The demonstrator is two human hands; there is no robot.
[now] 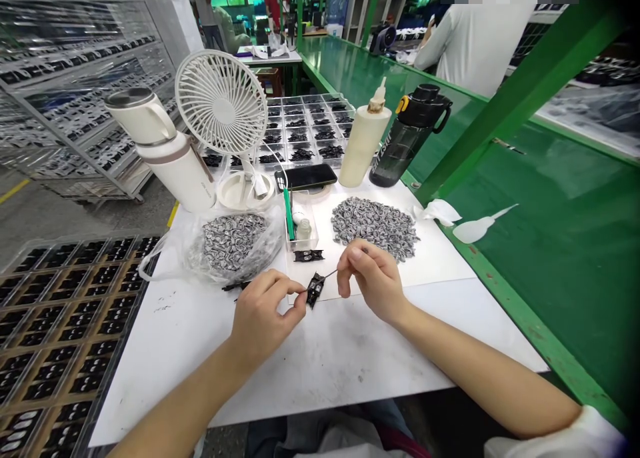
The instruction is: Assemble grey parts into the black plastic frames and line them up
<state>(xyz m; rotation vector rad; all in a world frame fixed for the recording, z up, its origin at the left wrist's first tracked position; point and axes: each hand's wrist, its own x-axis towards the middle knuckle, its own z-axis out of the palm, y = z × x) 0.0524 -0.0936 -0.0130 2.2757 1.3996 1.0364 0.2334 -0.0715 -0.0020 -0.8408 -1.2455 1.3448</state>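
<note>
My left hand [267, 311] pinches the edge of a small black part [315, 290] with pale round pieces set in it. In my right hand [373, 278] is a thin dark pointed tool [330, 273], its tip at the part's upper right edge. Another black part [309, 255] lies just beyond on the white sheet. Beyond my right hand spreads a pile of small grey pieces [375, 225]. A clear plastic bag [273, 238] with more grey pieces lies past my left hand, and a clear box [311, 239] holds a small glass bottle [303, 230] and a green tool [289, 215].
Across the back stand a white flask [173, 165], a fan [223, 111], a phone [306, 177], a squeeze bottle [364, 145] and a black drink bottle [410, 138]. Trays of black parts [60, 318] lie left. A green post [510, 98] slants at right; co-workers are farther off.
</note>
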